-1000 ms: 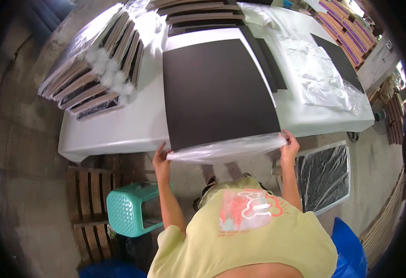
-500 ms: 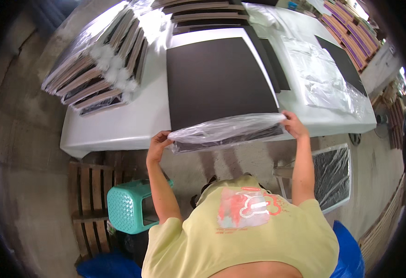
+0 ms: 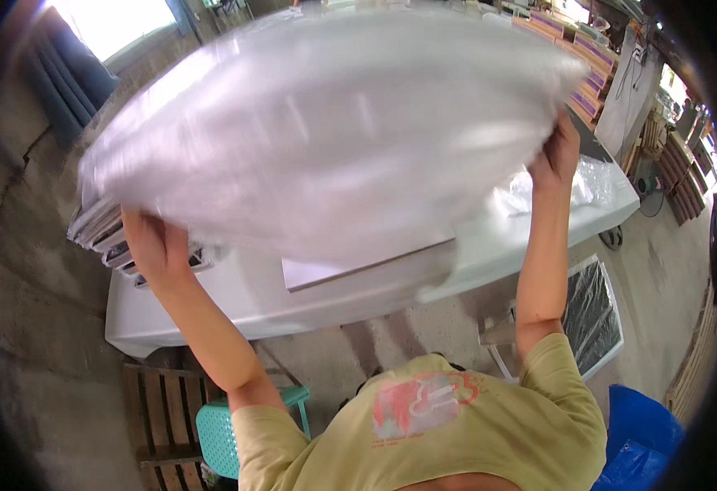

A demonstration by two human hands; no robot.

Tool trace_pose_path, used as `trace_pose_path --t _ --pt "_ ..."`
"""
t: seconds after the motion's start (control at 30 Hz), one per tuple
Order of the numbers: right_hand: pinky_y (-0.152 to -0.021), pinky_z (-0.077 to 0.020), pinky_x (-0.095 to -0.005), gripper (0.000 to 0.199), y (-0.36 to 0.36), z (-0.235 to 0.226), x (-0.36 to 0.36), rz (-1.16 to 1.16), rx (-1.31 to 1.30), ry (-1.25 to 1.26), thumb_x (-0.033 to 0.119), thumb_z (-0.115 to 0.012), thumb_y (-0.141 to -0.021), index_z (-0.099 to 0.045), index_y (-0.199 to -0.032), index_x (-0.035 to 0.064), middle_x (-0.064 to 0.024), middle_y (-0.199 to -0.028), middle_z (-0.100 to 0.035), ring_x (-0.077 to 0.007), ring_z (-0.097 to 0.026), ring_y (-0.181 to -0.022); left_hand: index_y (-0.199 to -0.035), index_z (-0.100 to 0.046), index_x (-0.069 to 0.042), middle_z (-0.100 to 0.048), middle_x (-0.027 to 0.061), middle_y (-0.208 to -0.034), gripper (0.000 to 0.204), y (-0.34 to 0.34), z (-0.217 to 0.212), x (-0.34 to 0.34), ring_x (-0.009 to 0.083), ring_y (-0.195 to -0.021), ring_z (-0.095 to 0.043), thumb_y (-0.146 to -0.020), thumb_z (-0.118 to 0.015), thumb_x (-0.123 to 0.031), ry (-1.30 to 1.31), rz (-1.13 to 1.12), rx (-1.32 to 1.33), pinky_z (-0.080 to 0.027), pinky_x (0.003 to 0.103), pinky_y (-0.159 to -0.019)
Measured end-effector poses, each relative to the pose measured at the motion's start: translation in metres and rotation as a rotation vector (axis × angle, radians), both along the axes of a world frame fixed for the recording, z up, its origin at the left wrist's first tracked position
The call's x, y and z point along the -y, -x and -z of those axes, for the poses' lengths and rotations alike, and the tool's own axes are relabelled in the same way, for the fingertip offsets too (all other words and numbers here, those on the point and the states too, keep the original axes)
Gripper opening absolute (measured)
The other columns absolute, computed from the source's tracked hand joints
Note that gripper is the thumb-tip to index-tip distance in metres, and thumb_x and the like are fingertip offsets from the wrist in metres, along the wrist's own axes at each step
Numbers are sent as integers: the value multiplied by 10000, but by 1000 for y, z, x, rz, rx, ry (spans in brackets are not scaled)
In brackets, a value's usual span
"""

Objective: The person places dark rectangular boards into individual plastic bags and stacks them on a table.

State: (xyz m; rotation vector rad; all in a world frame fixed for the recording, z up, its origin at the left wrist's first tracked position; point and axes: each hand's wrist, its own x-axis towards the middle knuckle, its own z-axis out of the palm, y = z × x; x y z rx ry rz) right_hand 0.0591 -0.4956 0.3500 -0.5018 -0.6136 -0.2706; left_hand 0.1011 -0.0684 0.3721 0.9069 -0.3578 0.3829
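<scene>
A large translucent plastic bag [image 3: 334, 139] billows up over the table, puffed out and blurred by motion. My left hand [image 3: 155, 241] is closed on its lower left edge, and my right hand [image 3: 556, 151] grips its right edge, both arms spread wide and raised. Under the bag, part of a flat white panel [image 3: 358, 260] with a dark edge shows on the white-covered table [image 3: 203, 307]. Most of the tabletop is hidden behind the plastic. Whether anything is inside the bag, I cannot tell.
At the left, a stack of wrapped panels [image 3: 101, 233] pokes out from behind the bag. More clear plastic [image 3: 595, 182] lies at the table's right. A green stool [image 3: 218, 438], a wooden pallet [image 3: 158, 409] and a plastic-wrapped framed panel [image 3: 591, 315] stand below.
Both hands have swung up and apart, lifting the plastic from the table's front edge into a wide billow. The black board seen before is now out of sight; a white panel shows instead.
</scene>
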Motion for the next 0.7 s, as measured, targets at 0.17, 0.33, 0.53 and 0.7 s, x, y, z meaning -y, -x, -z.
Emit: trace_pose_path --t 0.17,0.33,0.53,0.7 --pt "-672 -460 -282 362 -64 -26 -25 599 -368 474 146 -609 -772 -473 -1096 61 -10 -897 -579 -107 -549 -782 -1202 -384 -25 -568 39 -907 526 -91 -11 4 113 -809 -522 -761 -633 -167 -281 -264 -52 -417 219 -681" --pt "-565 -423 -210 404 -100 58 -19 846 -698 1016 226 -699 -693 -548 -976 -19 -47 -776 -596 -98 -539 -639 -791 -592 -11 -453 1 -603 294 -144 113 -27 71 -567 -355 -761 -635 -301 -1018 -617 -125 -290 249 -481" --pt "-647 -390 -208 368 -88 68 -20 958 -345 619 221 -642 -761 -484 -1008 -2 -60 -826 -576 -82 -504 -716 -752 -478 -14 -459 -6 -677 258 -122 119 4 71 -599 -390 -847 -530 -248 -735 -609 136 -314 221 -520" --pt "-601 -391 -207 567 -38 35 -41 993 -248 567 153 -674 -710 -380 -1183 47 -55 -827 -564 -80 -508 -706 -1187 -348 -41 -566 87 -930 394 -43 75 14 110 -826 -526 -855 -515 -173 -551 -416 166 -394 204 -687"
